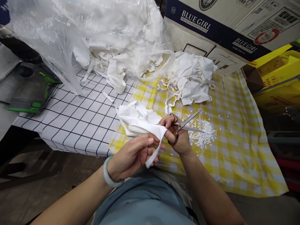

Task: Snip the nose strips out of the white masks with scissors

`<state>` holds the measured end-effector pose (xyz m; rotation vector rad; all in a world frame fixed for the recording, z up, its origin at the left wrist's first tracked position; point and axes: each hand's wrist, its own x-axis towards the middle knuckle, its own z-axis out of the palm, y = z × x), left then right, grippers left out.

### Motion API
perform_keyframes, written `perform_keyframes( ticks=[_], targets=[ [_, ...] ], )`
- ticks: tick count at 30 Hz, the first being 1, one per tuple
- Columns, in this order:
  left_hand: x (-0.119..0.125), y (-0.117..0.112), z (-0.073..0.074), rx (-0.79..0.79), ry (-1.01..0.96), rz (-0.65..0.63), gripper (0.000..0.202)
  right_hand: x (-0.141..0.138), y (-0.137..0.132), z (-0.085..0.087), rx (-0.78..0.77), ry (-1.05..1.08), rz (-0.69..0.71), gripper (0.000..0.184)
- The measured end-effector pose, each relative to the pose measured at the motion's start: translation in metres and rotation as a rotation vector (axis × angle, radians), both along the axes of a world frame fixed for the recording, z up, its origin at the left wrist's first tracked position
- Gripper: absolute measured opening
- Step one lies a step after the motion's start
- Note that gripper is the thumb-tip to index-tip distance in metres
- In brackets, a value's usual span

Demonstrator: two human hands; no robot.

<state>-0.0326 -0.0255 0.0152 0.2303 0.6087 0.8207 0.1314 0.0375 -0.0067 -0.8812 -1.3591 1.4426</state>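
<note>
My left hand (pixel 134 154) pinches the edge of a white cloth piece (pixel 140 120) near the table's front edge. A pale green bangle circles that wrist. My right hand (pixel 174 137) has its fingers through the handles of metal scissors (pixel 185 123), whose blades are parted and point right and away. The right fingers also touch the cloth. A scatter of small white cuttings (pixel 202 132) lies on the yellow checked tablecloth (pixel 234 125) just right of the scissors.
A clear plastic bag (pixel 93 34) full of white cloth pieces sits at the back left on a black-and-white grid cloth (pixel 75 122). Another white cloth pile (pixel 189 78) lies behind. Cardboard boxes (pixel 222 28) stand at the back, yellow crates (pixel 278 81) at the right.
</note>
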Motion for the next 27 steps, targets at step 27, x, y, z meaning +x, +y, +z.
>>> perform_keyframes(
  ticks=[27],
  targets=[
    [-0.028, -0.007, 0.001, 0.427, 0.579, -0.026, 0.025, -0.009, 0.028, 0.028, -0.339, -0.173, 0.311, 0.029]
  ],
)
